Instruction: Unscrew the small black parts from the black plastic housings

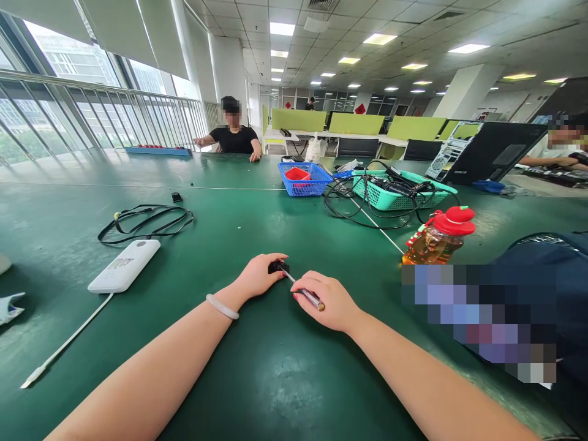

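Observation:
My left hand (261,274), with a pale bangle (222,307) at its wrist, grips a small black block-like part (277,267) against the green table (220,373). Its exact kind is too small to make out. In my right hand (328,298) is a screwdriver (312,299), held between thumb and fingers with its handle end toward me. The metal shaft points up and left, and its tip meets the black part.
To the left lie a white power bank (125,266) with a white cable and a looped black cable (146,222). A blue basket (305,187), a green basket (390,199) of cables and a red-lidded bottle (436,239) stand beyond. Across the table sits a person (235,138).

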`<act>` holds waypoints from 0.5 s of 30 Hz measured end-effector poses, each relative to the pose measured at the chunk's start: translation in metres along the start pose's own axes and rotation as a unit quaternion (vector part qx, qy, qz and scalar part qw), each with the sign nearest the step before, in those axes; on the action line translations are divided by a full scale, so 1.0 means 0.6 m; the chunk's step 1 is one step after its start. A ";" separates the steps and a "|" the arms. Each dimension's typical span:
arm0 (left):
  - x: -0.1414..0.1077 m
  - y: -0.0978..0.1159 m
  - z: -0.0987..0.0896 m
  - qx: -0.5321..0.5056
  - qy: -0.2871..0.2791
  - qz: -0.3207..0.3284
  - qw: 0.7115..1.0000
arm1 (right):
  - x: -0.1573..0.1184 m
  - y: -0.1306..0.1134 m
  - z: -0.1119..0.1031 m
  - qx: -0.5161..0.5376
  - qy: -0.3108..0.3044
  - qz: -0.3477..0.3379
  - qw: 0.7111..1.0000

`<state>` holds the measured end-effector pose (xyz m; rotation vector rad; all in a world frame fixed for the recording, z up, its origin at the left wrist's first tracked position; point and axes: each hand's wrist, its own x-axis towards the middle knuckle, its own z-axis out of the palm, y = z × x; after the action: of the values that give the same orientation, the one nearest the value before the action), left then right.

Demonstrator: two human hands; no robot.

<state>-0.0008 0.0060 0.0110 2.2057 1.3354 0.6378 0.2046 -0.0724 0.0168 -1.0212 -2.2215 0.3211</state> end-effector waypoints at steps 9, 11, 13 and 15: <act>-0.001 0.005 -0.004 0.040 -0.015 0.017 0.999 | 0.002 -0.010 0.005 -0.095 -0.005 -0.037 0.995; -0.002 0.006 -0.004 0.042 -0.018 0.024 0.999 | 0.002 -0.008 0.007 -0.104 0.007 -0.037 0.994; -0.004 0.007 -0.005 0.040 -0.020 0.033 0.998 | 0.002 -0.006 0.008 -0.107 0.024 -0.030 0.994; -0.005 0.008 -0.006 0.036 -0.022 0.042 0.998 | 0.001 -0.004 0.007 -0.096 0.043 -0.023 0.994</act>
<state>-0.0011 0.0018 0.0161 2.3298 1.2674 0.5779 0.2001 -0.0733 0.0154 -1.0603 -2.2255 0.0412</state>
